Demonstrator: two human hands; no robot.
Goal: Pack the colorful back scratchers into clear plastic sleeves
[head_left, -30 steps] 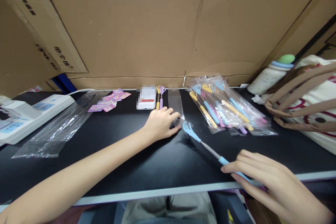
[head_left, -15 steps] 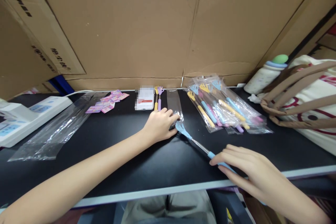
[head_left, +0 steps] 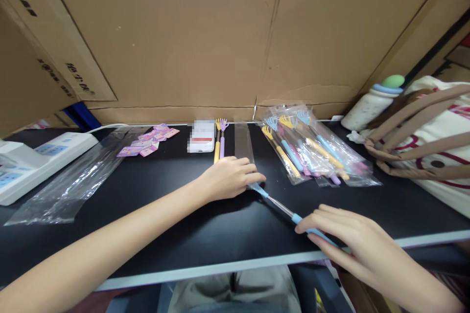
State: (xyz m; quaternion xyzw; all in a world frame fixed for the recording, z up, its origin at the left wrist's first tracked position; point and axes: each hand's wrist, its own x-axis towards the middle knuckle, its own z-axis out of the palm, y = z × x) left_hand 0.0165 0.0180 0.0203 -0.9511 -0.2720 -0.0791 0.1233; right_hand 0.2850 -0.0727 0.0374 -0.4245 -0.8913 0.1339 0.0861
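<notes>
Light-blue, claw-headed back scratcher with a metal shaft [head_left: 282,207] slants from the centre of the frame toward lower right. At far left lie flat clear plastic bags [head_left: 69,186], then pink-and-purple printed cards [head_left: 149,141]. At centre, the left hand [head_left: 232,177] has its fingers stretched over the scratcher's head; its grip cannot be told. Half a second ago those prongs showed; now they are mostly covered, so head and narrow clear plastic sleeve [head_left: 243,142] apparently meet there. Lower right, the right hand [head_left: 345,234] pinches the handle.
</notes>
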